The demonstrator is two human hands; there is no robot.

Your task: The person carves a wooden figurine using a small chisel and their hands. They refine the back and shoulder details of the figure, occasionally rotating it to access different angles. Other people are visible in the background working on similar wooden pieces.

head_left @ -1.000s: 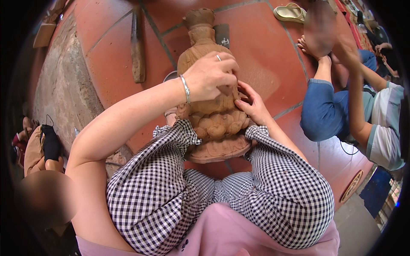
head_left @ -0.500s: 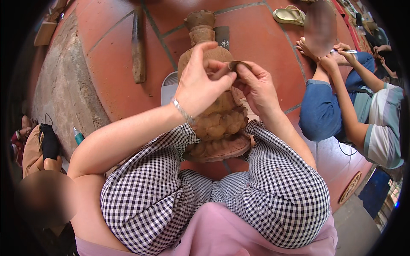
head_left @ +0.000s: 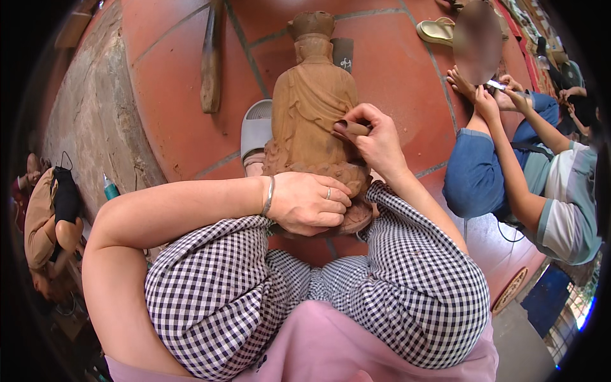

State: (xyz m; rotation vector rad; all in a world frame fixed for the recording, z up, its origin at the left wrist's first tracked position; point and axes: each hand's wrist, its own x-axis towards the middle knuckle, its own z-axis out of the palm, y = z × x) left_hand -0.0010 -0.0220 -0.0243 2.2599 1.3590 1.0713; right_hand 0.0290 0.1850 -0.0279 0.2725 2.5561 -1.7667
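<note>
Closest in: checked trousers, knees up, and a wooden statue lying between them, its lobed base toward the person and its head pointing away across the red tiled floor. The left hand is wrapped over the base, grip closed around the bumpy rim, so it's pinning the thing down. The right hand is up on the statue's flank, grip pinched narrow around a small dark-tipped tool with its tip touching the wood.

My read on handling: solid carved wood, so stiff and probably fairly heavy, not slippery since the surface looks raw and matte. The fine carved bits at the base and crown look like the chippy parts, so I'd grab it by the thick torso or under the base, not the head.

Room-wise it's tight on the right: another person in blue sits just beside that knee. A grey sandal touches the statue's left side. Further out there's a long wooden tool and a yellow sandal, with open floor to the left.
</note>
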